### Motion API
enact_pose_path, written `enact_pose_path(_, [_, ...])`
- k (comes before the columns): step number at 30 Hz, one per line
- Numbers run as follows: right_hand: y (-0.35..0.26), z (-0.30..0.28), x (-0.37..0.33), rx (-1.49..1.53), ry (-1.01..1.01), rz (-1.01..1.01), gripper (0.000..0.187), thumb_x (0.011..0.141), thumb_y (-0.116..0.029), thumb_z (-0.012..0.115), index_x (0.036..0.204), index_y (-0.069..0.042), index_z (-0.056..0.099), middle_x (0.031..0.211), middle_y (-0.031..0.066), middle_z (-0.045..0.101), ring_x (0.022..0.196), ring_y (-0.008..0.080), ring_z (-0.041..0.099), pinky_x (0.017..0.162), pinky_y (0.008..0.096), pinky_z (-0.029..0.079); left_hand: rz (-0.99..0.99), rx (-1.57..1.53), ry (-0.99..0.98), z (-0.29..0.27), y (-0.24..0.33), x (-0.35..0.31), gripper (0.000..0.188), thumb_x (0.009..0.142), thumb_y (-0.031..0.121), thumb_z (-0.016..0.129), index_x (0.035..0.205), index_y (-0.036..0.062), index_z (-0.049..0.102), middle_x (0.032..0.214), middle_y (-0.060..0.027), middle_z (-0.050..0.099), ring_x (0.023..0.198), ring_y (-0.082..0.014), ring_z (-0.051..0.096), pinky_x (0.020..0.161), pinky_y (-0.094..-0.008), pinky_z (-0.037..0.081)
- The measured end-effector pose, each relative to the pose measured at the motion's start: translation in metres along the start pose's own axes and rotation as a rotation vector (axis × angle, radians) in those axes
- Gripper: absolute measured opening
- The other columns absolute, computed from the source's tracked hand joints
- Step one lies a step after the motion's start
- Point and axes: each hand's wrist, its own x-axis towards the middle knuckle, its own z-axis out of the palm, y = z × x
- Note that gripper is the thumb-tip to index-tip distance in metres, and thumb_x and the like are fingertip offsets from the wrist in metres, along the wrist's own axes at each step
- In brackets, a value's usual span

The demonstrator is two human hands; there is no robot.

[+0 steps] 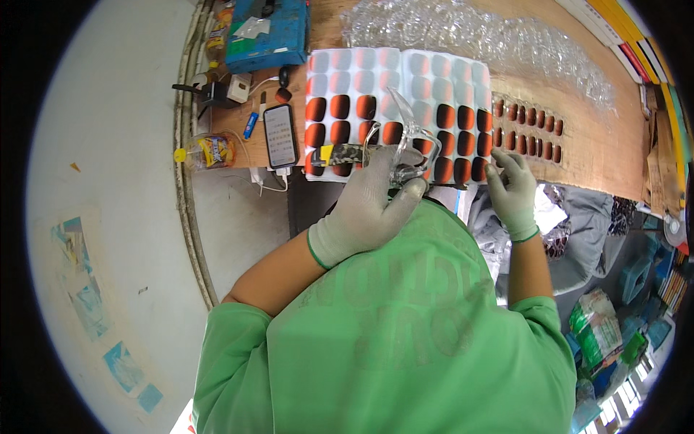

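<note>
My left hand (369, 210), in a pale glove with a green cuff, is closed on a clear plastic eyeglass frame (406, 119). The frame is tilted, one temple pointing away from me. Beside these fingers is a yellow and camouflage-patterned strip (340, 154); whether the hand touches it, I cannot tell. My right hand (513, 189), gloved alike, has its fingers apart and half bent at the right edge of a white lens sheet (396, 54). Its thumb and forefinger are nearest a dark-to-orange tinted lens (478, 169). Rows of such lenses cover the sheet's nearer part.
Clear frames (470, 32) are heaped at the back. Right of the sheet stand rows of frames with tinted lenses (531, 116). A phone (281, 136), a blue lighter-sized object (251, 125), a blue box (267, 36) and a yellow-capped bottle (210, 151) are at left.
</note>
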Motion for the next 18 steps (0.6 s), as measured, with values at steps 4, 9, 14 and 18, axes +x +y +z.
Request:
enact_pose_path(4, [-0.002, 0.001, 0.028, -0.133, -0.032, -0.251, 0.023, 0.091, -0.013, 0.068, 0.111, -0.001, 0.069, 0.095, 0.0164, 0.065, 0.071, 0.0266, 0.063, 0.066, 0.0358, 0.051, 0.092, -0.105, -0.018, -0.016, 0.006, -0.012, 0.026, 0.095, 0.005, 0.047, 0.119, -0.0064, 0.046, 0.103, -0.0179, 0.064, 0.084, -0.0198, 0.065, 0.079, -0.0376, 0.054])
enact_pose_path(9, [-0.02, 0.053, 0.05, -0.08, 0.135, -0.294, 0.018, 0.091, -0.013, 0.067, 0.105, -0.003, 0.07, 0.095, 0.016, 0.067, 0.081, 0.0323, 0.067, 0.072, 0.0401, 0.054, 0.035, -0.02, -0.01, -0.049, 0.01, -0.032, 0.028, 0.097, 0.009, 0.047, 0.121, -0.006, 0.047, 0.096, -0.0146, 0.067, 0.087, -0.0204, 0.065, 0.082, -0.0363, 0.053])
enact_pose_path(14, [-0.068, 0.094, 0.041, -0.007, 0.342, -0.173, 0.015, 0.088, -0.013, 0.068, 0.1, -0.004, 0.071, 0.096, 0.0145, 0.069, 0.09, 0.0323, 0.065, 0.085, 0.0427, 0.049, 0.026, 0.201, 0.038, -0.109, 0.001, -0.056, 0.034, 0.098, 0.013, 0.052, 0.126, -0.0067, 0.054, 0.098, -0.0152, 0.069, 0.089, -0.0224, 0.068, 0.084, -0.0368, 0.054])
enact_pose_path(18, [-0.068, 0.084, 0.049, -0.065, 0.304, -0.149, 0.017, 0.086, -0.013, 0.068, 0.1, -0.005, 0.071, 0.097, 0.0141, 0.069, 0.092, 0.0335, 0.065, 0.085, 0.0428, 0.05, 0.065, 0.531, -0.339, -0.179, 0.01, -0.076, 0.04, 0.09, 0.007, 0.054, 0.129, 0.0006, 0.06, 0.091, -0.0173, 0.068, 0.086, -0.0351, 0.066, 0.08, -0.0433, 0.052])
